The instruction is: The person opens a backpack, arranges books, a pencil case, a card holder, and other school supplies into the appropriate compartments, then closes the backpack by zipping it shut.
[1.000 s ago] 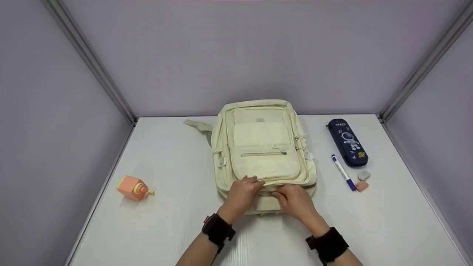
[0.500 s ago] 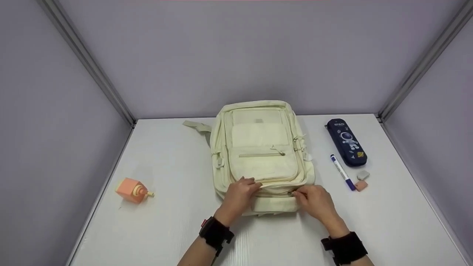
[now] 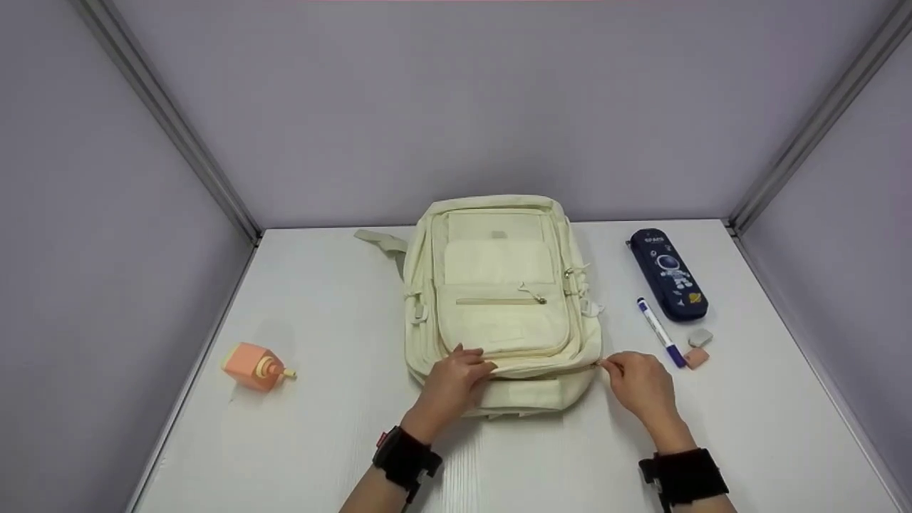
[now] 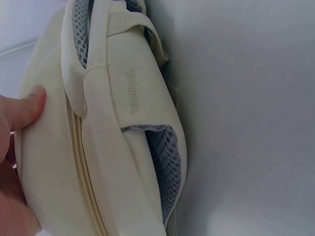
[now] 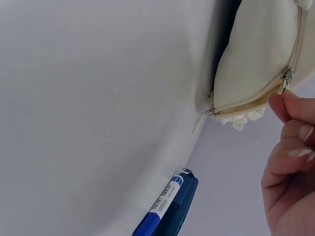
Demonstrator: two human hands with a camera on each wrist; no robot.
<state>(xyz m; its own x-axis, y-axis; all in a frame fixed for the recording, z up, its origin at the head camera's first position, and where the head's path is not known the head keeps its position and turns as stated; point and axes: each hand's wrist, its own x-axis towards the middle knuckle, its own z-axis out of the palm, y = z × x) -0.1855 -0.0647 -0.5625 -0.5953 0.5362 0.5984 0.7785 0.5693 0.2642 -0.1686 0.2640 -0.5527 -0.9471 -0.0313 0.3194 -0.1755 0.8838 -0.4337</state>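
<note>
The white worktop (image 3: 342, 306) carries everything. A cream backpack (image 3: 491, 260) lies on it just right of the middle, front side up, with a grey strap (image 3: 382, 242) sticking out toward ten o'clock. Directions that follow are taken from the bag's centre in the head view. A navy pencil case (image 3: 670, 274) with an astronaut print lies near three o'clock. The left hand (image 3: 450, 388), at seven o'clock, holds the bag's near edge between thumb and fingers. The right hand (image 3: 641, 385), at four o'clock, is narrow, thumb and forefinger pinching a metal zip pull. An orange bottle (image 3: 253, 367) lies between eight and nine o'clock. A white and blue marker (image 3: 661, 333) lies just past three, beside a grey block (image 3: 700, 338) and a pink block (image 3: 697, 358). The zip pull (image 5: 285, 82) sits at the bag's corner.
</note>
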